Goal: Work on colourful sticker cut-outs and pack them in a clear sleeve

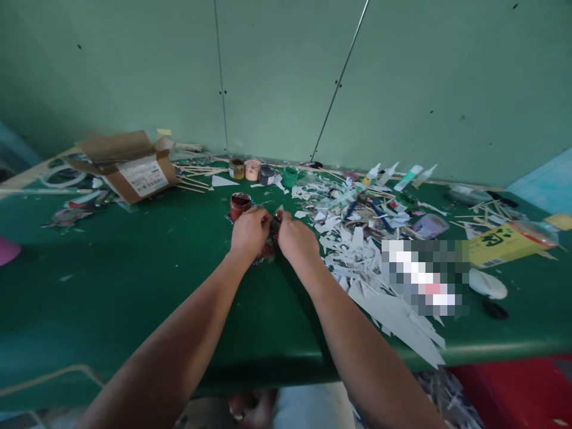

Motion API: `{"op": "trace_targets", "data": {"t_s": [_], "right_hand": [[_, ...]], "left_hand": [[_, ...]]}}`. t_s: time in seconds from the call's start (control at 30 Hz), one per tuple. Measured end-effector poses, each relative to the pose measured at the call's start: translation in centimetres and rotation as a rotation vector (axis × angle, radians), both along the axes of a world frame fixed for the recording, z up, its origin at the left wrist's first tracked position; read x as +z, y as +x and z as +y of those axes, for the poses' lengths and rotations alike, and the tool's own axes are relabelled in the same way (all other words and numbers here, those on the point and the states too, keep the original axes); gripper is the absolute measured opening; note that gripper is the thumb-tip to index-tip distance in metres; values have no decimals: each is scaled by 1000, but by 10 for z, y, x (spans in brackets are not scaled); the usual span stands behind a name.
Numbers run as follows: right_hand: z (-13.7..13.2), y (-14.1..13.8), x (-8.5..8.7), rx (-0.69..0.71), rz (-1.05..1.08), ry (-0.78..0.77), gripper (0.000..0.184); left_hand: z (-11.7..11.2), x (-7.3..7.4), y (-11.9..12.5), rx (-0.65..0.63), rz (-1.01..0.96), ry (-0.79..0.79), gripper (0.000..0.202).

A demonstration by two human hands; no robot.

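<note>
Plastic [264, 256], thin and clear, is between the two hands, just in front of the red jar [240, 204]; whether its lower part rests on the surface [179, 286] or hangs just above it, I cannot tell. Working it well calls for small, even finger movements with both wrists low and steady, since such thin material would probably crease or tear under a hard jerk. The left hand [250, 232] has its thumb and fingertips pinched together, apparently on the plastic; the right hand [298, 239] is curled closed, its grip clamped on the same piece. Keeping the left knuckles clear of the jar would be wise, as they are so near that a sideways slip could tip it.

The plastic looks glossy and crumpled, with dark red patches that could be paint or contents; the fingers hide much of it. The jar stands upright, dark red inside. Behind it, more jars [267, 175] line the back. White scraps [357, 256] are heaped beside the right hand, and a box [147, 176] stands well apart on the left.
</note>
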State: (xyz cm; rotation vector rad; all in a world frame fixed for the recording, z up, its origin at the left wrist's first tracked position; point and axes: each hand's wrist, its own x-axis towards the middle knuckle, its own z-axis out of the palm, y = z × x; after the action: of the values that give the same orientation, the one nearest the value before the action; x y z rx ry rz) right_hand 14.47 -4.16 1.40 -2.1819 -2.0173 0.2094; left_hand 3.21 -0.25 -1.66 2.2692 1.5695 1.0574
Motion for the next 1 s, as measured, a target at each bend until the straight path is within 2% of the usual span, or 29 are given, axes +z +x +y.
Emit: {"op": "trace_targets", "data": {"t_s": [0.47, 0.67, 1.0], "right_hand": [[2, 6, -4, 43, -41, 23, 47], [5, 6, -7, 39, -43, 27, 47], [5, 12, -3, 68, -40, 32, 39]], "left_hand": [[4, 1, -1, -36, -46, 16, 12], [9, -1, -2, -23, -140, -52, 11], [12, -2, -4, 24, -227, -144, 6]]}}
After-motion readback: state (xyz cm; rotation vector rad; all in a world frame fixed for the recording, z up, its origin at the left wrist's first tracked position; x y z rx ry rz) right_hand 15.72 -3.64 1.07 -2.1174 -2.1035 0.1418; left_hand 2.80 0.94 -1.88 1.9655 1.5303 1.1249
